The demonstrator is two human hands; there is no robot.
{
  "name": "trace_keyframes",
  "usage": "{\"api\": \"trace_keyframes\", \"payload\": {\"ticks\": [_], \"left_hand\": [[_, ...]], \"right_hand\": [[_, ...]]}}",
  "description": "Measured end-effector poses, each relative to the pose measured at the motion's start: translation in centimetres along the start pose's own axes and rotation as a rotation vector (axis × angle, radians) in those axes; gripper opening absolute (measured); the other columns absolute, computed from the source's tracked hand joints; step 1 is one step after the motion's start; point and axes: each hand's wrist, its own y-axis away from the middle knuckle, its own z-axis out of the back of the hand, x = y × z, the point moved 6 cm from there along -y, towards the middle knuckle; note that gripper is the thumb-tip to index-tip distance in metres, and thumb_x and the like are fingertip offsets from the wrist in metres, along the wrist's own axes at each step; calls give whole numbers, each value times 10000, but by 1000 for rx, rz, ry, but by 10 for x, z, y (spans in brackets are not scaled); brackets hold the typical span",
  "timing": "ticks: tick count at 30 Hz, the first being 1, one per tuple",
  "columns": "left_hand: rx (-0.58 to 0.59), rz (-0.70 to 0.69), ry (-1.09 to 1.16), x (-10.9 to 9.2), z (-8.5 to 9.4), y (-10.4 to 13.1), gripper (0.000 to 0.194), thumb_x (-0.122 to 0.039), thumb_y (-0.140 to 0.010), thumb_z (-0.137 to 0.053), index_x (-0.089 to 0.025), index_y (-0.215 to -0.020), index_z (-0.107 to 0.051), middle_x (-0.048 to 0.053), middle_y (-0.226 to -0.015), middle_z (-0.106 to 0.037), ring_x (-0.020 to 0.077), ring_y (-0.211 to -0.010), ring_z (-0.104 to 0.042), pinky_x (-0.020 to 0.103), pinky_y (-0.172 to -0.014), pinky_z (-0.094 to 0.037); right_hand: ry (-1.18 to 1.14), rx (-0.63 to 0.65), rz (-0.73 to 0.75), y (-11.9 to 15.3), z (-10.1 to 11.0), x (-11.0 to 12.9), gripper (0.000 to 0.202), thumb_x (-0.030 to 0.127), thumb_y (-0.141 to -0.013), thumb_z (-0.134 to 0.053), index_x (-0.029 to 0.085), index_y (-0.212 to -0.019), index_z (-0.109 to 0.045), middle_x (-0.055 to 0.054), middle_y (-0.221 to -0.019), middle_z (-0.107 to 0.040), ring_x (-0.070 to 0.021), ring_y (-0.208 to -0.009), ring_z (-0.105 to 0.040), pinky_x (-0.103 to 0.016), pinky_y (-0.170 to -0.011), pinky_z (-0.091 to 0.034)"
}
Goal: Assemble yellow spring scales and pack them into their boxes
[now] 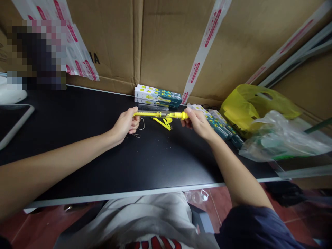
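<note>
A yellow rod-shaped tool with a clear middle section point(163, 114) is held level above the black table. My left hand point(128, 121) is closed round its left end, and my right hand point(195, 121) pinches the yellow collar at its right end. Below the tool, yellow plastic parts point(163, 123) lie on the table. Bent metal wire hooks point(137, 135) rest beside my left hand. Just behind the tool lies a clear tube point(153, 107), partly hidden by it.
Printed boxes point(158, 96) stand behind the tool, and more boxes point(220, 126) lie to the right. Yellow point(241, 107) and clear plastic bags point(280, 135) sit at the right. A tablet-like device point(15, 121) is at the left of the black table point(145, 169). Large cartons point(166, 45) form the back.
</note>
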Motion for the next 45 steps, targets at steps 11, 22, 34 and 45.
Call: {"api": "trace_keyframes", "payload": {"ticks": [11,22,34,45], "left_hand": [[-14,-19,43,2,5,-4,400,-343,-931,-365,-200,-558,-381,-90,-427,-194,42,-326,-171,159,-309,-171],[-19,39,52,4,4,-2,471,-459,-920,-436,-187,-537,-402,-82,-414,-226,33,-328,-200,152,-317,-227],[135,-25,113,-7,-8,2,240,-243,-845,-363,-204,-608,-356,-71,-470,-293,54,-336,-226,172,-330,-290],[-14,-120,-15,-7,2,1,326,-411,-883,-531,-155,-681,-542,-52,-493,-415,53,-374,-373,194,-403,-449]], "right_hand": [[-279,-15,85,0,1,6,356,430,-834,-671,196,-1074,-551,2,-816,-597,-81,-631,-569,-191,-511,-504],[-155,-96,153,2,4,5,363,413,-774,-734,190,-1036,-617,-28,-932,-638,-114,-752,-601,-230,-616,-539],[-178,-107,121,0,7,4,326,391,-779,-735,214,-988,-559,-10,-899,-625,-106,-718,-589,-224,-607,-520],[-238,-140,98,-1,12,2,373,404,-737,-766,196,-980,-573,-8,-872,-600,-99,-719,-586,-195,-568,-532]]}}
